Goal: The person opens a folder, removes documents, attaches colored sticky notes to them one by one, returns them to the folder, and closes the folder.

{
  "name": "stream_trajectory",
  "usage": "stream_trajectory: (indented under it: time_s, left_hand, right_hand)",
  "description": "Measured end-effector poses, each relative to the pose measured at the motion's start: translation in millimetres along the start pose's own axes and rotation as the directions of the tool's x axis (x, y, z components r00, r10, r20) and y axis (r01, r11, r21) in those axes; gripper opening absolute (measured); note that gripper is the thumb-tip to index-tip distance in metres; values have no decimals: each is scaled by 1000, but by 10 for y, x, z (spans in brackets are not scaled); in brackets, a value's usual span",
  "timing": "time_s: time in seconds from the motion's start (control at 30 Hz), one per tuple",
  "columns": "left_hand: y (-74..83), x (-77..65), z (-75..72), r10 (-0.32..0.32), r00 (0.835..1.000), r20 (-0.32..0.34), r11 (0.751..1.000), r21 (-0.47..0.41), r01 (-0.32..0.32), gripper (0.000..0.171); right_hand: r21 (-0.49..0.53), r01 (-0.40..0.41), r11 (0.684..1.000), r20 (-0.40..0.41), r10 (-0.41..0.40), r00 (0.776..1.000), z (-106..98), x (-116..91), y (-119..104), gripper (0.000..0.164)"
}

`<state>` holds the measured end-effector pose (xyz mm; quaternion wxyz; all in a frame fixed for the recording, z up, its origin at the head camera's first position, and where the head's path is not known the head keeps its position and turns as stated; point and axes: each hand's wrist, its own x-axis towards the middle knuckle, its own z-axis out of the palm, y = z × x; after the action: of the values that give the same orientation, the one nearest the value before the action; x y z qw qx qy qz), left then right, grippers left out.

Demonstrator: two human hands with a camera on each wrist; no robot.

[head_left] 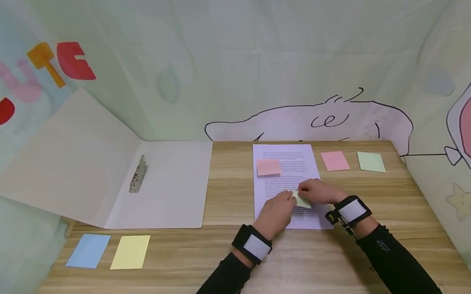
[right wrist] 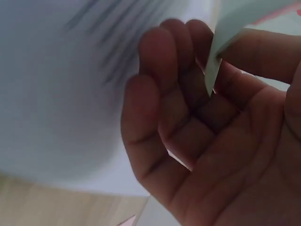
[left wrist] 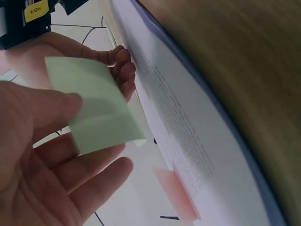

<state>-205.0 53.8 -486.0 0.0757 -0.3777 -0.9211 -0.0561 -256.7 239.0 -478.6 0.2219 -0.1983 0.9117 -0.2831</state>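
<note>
A light green sticky note [head_left: 302, 200] is held just above the printed sheet [head_left: 268, 208], between the two hands. My left hand [head_left: 276, 212] pinches its left side; in the left wrist view the thumb [left wrist: 56, 110] lies on the note's face with fingers behind. On the other side, my right hand [head_left: 319, 191] pinches the note's edge, its thumb [right wrist: 263, 54] against the paper in the right wrist view and its other fingers curled. A pink sticky note [head_left: 268, 167] is stuck on the sheet's upper left, one edge lifted in the left wrist view.
An open white folder [head_left: 172, 188] with a metal clip [head_left: 138, 175] stands at the left, its cover leaning up. Blue [head_left: 88, 251] and yellow sticky notes [head_left: 130, 252] lie before it. Right of the sheet lie another pink note [head_left: 335, 161] and another green note [head_left: 371, 161]. A printed curtain [head_left: 253, 50] borders the table.
</note>
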Motion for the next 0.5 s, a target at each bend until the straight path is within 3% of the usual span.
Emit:
stream_trajectory:
  time_s: [0.2, 0.5]
  left_hand:
    - [60, 3, 84, -13, 999, 44, 1000, 1, 13, 8]
    - [198, 97, 70, 69, 997, 17, 993, 92, -70, 14]
  right_hand:
    - [-57, -26, 998, -46, 24, 999, 49, 2, 110, 16]
    - [-121, -21, 992, -75, 12, 997, 55, 5, 95, 17]
